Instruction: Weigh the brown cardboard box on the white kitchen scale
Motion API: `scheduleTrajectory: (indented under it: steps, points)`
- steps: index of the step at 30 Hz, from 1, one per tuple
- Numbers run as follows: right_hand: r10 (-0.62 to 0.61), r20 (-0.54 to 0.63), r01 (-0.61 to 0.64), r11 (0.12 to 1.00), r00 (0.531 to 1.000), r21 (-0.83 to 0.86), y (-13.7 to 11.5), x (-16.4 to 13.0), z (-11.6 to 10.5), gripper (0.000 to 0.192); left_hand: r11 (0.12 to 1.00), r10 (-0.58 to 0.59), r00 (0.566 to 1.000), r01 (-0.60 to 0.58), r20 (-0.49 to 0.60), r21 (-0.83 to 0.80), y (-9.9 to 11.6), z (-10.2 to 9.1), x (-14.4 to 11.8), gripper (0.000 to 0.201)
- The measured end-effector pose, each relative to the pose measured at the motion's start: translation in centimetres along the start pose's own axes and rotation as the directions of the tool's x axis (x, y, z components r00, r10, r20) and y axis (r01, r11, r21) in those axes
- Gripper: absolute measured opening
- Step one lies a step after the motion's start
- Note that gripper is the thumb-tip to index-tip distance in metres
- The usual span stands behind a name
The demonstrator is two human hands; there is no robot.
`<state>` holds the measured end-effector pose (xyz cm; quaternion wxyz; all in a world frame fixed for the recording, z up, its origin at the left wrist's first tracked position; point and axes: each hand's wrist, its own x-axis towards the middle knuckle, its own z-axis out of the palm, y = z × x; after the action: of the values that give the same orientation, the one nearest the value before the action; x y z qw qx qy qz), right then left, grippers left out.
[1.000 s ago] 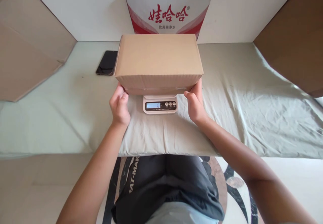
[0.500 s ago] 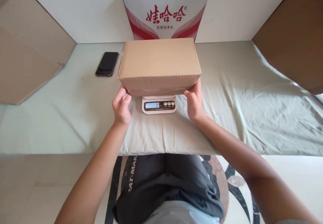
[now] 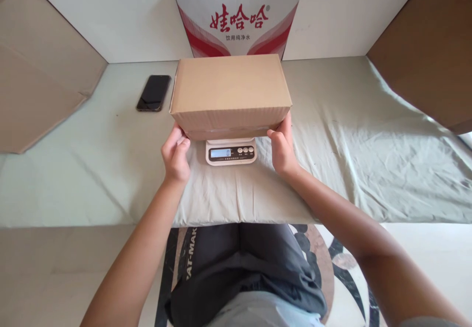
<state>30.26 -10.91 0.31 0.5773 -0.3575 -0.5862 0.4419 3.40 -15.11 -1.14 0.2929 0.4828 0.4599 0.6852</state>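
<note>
Pale green cloth (image 3: 350, 135) covers the bench (image 3: 73, 179), which runs back to a white wall, and the plain cardboard box (image 3: 230, 88) near its middle serves as the landmark.

Behind the box, against the wall, stands a larger white and red printed carton (image 3: 238, 17). Brown cardboard sheets lean well off to either side of the box, one at the left (image 3: 40, 86) and one at the right (image 3: 427, 46).

The box itself sits over a small kitchen scale (image 3: 230, 151), whose display panel pokes out just below the box's near edge. The display appears to read zero, so I judge the weighing not yet done: the box is over the platform, but its load seems still borne by the hands, and lowering and letting go remain. Whether the underside touches the platform cannot be told.

The box lies flat, flaps closed, with its long axis running left to right across the view and a long side facing the person.

The left hand (image 3: 176, 155) is clamped on the box's near left lower corner and the right hand (image 3: 282, 147) on its near right lower corner, the two hands apart.

A dark phone (image 3: 154, 92) lies flat on the cloth just left of the box.
</note>
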Motion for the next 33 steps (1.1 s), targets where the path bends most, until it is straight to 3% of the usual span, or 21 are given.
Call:
scheduleTrajectory:
  steps: [8,17,25,33]
  points:
    - [-0.046,0.016,0.045,0.998,0.999,0.042,0.9,0.3,-0.1,0.083,0.999,0.035,0.999,-0.035,-0.034,-0.006,-0.3,0.1,0.1,0.057]
    - [-0.067,0.038,0.068,0.997,0.997,-0.021,1.8,0.7,-0.6,0.096,0.999,0.050,0.999,-0.050,-0.010,-0.019,-0.3,-0.1,0.0,0.054]
    - [-0.106,-0.027,0.104,0.993,0.994,-0.057,2.1,0.9,-1.5,0.101,0.999,0.051,0.998,-0.051,-0.041,-0.009,-0.4,-0.2,0.3,0.063]
    - [-0.082,-0.090,0.076,0.995,0.993,-0.060,3.7,1.6,-2.1,0.094,1.000,0.016,0.999,-0.015,-0.046,0.021,-0.9,-0.9,1.2,0.077]
